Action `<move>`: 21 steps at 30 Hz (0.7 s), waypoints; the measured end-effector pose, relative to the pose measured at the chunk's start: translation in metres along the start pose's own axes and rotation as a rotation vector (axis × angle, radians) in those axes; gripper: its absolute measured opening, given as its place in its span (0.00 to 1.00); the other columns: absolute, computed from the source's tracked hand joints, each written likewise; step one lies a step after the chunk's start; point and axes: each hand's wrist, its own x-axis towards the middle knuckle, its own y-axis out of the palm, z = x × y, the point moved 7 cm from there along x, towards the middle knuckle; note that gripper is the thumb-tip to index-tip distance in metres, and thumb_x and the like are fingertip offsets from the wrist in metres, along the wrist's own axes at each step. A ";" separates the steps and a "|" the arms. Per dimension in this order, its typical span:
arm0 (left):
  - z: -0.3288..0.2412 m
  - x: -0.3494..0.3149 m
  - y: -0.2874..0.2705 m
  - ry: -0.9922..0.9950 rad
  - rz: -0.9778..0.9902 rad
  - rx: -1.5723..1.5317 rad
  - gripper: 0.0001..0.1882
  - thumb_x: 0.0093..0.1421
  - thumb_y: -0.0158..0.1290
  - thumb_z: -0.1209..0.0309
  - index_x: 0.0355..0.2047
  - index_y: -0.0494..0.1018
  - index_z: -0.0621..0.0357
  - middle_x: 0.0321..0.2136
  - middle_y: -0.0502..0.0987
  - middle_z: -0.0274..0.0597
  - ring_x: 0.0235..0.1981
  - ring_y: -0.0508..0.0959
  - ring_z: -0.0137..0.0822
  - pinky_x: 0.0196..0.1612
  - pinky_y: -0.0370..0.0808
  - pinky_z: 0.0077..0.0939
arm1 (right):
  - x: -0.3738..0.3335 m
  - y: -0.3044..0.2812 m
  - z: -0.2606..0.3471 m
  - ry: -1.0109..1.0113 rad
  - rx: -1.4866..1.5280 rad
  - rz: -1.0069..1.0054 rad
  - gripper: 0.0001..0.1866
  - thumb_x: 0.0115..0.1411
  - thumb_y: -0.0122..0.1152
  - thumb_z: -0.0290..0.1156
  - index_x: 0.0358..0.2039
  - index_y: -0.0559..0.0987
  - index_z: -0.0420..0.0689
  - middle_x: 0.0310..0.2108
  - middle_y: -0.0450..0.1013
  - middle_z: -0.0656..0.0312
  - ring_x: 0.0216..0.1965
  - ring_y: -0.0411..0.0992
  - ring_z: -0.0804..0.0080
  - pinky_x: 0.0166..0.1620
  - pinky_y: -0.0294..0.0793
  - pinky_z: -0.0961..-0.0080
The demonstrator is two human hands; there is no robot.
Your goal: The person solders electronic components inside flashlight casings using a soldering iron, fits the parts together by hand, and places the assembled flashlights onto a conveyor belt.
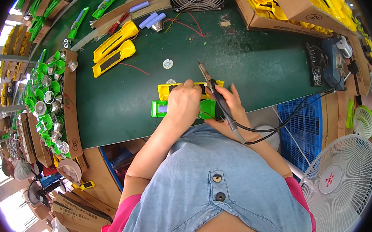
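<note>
My right hand [233, 106] holds a soldering iron [222, 99], its metal tip pointing up and away over the green worktop [252, 77]. Fingers curled and pressed down, my left hand [184, 99] covers the middle of a yellow plastic torch housing [164, 90]; what its fingertips grip is hidden. Just nearer to me lies a green housing [209, 109], with a light purple battery cell [163, 109] showing at its left end. A thin wire runs close to my right fingers. Beyond the yellow housing are two round white stickers [168, 63].
Two yellow housings [114, 58] lie at the far left, near battery cells [152, 20] and wires. A box of green torch heads [49, 102] borders the left edge. Yellow parts fill boxes [282, 6] at the far right. The iron's black cord [290, 119] runs to a blue station [334, 62].
</note>
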 end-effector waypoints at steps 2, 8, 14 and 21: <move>0.001 -0.002 -0.007 0.007 -0.008 -0.074 0.04 0.46 0.51 0.78 0.24 0.75 0.60 0.23 0.70 0.43 0.26 0.74 0.42 0.30 0.71 0.32 | 0.000 -0.001 0.000 -0.037 -0.004 -0.019 0.45 0.36 0.70 0.28 0.53 0.54 0.42 0.45 0.69 0.54 0.51 0.62 0.50 0.62 0.40 0.54; 0.004 -0.022 -0.052 0.157 0.010 -0.339 0.09 0.43 0.54 0.80 0.28 0.74 0.57 0.28 0.70 0.38 0.32 0.71 0.40 0.34 0.70 0.31 | 0.012 -0.014 -0.002 -0.052 0.056 -0.055 0.40 0.39 0.67 0.29 0.53 0.57 0.41 0.48 0.67 0.61 0.47 0.67 0.63 0.61 0.37 0.48; 0.007 -0.030 -0.033 0.159 -0.241 -0.377 0.09 0.41 0.57 0.79 0.25 0.73 0.58 0.27 0.71 0.37 0.30 0.70 0.38 0.33 0.69 0.28 | 0.032 -0.027 -0.002 -0.083 -0.031 0.013 0.40 0.39 0.67 0.30 0.53 0.57 0.43 0.49 0.67 0.63 0.50 0.65 0.64 0.61 0.36 0.49; 0.001 -0.031 -0.024 0.094 -0.443 -0.298 0.06 0.42 0.58 0.77 0.23 0.74 0.55 0.22 0.70 0.33 0.27 0.69 0.37 0.30 0.67 0.26 | 0.011 -0.032 -0.007 -0.138 0.046 -0.193 0.30 0.43 0.66 0.28 0.47 0.63 0.42 0.40 0.74 0.63 0.46 0.69 0.67 0.61 0.42 0.53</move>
